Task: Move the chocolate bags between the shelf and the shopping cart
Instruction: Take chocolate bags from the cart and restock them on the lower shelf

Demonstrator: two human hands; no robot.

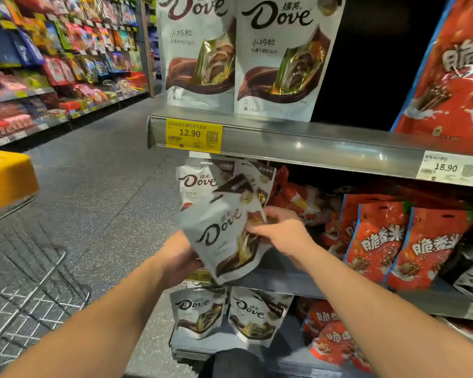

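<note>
A white Dove chocolate bag (224,236) is tilted in front of the middle shelf (290,282). My left hand (179,257) holds it from behind and below at its left side. My right hand (279,230) grips its right edge, fingers curled around it. More Dove bags (200,184) stand behind it on the same shelf. Two large Dove bags (279,58) stand on the top shelf (298,143). Two smaller ones (200,312) stand on the bottom shelf. The wire shopping cart (25,296) with a yellow handle part (6,178) is at the left.
Red snack bags (404,241) fill the shelves to the right of the Dove bags. A yellow 12.90 price tag (194,135) and a white 18.90 tag (448,169) sit on the top shelf edge. Grey aisle floor (101,173) runs between the cart and the far snack shelves (52,64).
</note>
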